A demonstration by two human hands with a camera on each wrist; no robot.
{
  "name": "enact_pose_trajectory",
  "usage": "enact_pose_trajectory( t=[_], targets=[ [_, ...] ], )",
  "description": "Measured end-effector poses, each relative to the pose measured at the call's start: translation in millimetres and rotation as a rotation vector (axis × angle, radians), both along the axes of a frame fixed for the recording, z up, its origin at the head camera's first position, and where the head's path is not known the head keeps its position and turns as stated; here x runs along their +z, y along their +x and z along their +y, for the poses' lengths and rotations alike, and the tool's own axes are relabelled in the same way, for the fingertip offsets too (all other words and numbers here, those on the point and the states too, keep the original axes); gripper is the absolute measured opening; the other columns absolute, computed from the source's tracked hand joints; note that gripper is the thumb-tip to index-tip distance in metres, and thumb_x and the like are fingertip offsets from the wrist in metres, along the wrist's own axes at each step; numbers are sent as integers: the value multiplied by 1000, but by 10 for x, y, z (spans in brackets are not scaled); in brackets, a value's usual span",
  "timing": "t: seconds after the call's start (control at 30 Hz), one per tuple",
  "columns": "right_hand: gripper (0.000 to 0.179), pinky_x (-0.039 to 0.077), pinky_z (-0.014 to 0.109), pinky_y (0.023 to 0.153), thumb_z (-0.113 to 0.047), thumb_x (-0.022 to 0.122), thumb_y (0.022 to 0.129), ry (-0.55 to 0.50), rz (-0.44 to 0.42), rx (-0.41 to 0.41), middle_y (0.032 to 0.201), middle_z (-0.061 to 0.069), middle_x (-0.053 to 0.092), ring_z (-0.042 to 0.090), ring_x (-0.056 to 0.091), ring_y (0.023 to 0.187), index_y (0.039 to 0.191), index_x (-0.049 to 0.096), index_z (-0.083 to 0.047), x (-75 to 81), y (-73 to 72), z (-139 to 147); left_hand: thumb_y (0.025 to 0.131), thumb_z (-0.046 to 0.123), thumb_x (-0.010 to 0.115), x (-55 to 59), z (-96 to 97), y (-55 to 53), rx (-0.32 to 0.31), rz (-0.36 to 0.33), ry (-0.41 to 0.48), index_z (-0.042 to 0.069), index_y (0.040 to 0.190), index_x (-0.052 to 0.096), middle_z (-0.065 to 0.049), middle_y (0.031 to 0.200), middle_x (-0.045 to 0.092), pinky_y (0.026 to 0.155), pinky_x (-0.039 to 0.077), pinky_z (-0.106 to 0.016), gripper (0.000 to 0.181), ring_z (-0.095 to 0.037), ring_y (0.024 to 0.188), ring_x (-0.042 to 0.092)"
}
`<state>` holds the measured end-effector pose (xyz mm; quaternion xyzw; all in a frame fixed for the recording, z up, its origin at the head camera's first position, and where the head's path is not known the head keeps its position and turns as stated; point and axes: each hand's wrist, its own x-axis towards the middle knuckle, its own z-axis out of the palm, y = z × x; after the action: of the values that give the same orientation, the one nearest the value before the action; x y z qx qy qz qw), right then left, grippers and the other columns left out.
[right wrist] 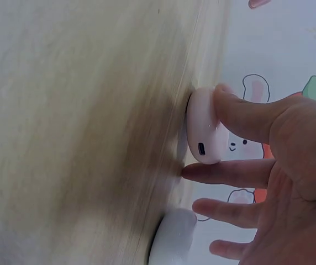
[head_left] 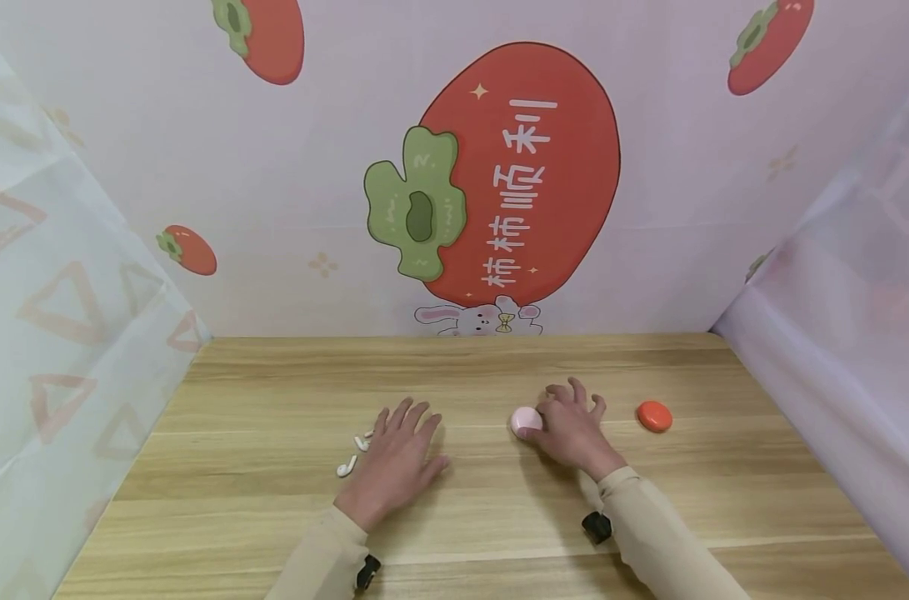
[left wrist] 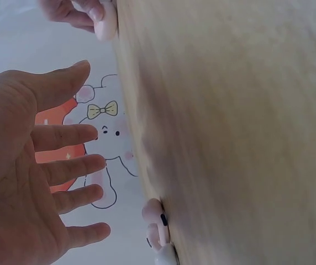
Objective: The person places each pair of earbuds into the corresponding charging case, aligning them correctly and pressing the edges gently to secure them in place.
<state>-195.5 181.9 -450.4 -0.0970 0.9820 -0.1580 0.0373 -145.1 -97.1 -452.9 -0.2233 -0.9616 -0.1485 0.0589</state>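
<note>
A pink, rounded earbud case (head_left: 525, 421) lies on the wooden table under my right hand (head_left: 570, 429). The thumb lies against the case and the index finger stands at its side; the other fingers are spread. In the right wrist view a small dark port shows on the side of the pink case (right wrist: 205, 118). My left hand (head_left: 396, 462) hovers low over the table with fingers extended, holding nothing. Just left of it lie white earbuds (head_left: 347, 467), partly hidden by the hand in the head view. The left wrist view shows the earbuds (left wrist: 153, 212) at its bottom.
To the right of my right hand sits a round orange-red case (head_left: 654, 416). A pale rounded object (right wrist: 173, 238) shows low in the right wrist view. Printed cloth walls (head_left: 312, 208) enclose the wooden table (head_left: 469, 525) at the back and sides.
</note>
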Motion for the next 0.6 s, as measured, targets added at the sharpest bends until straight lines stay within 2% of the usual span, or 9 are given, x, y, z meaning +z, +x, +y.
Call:
enact_pose_trajectory(
  t=[0.27, 0.6],
  targets=[
    [38, 10, 76, 103, -34, 86, 82, -50, 41, -8, 138, 26, 53, 55, 20, 142, 102, 77, -3, -10, 18, -30, 93, 39, 73, 46, -110, -22, 47, 1, 27, 3, 135, 60, -22, 144, 51, 113, 27, -65, 57, -46, 140, 39],
    [37, 14, 73, 103, -34, 92, 74, -157, 131, -42, 124, 20, 63, 49, 34, 136, 93, 80, -4, -28, 52, -40, 93, 36, 74, 113, -350, -65, 115, -4, 43, 1, 138, 58, -22, 146, 50, 112, 27, -67, 59, -47, 140, 38]
  ],
)
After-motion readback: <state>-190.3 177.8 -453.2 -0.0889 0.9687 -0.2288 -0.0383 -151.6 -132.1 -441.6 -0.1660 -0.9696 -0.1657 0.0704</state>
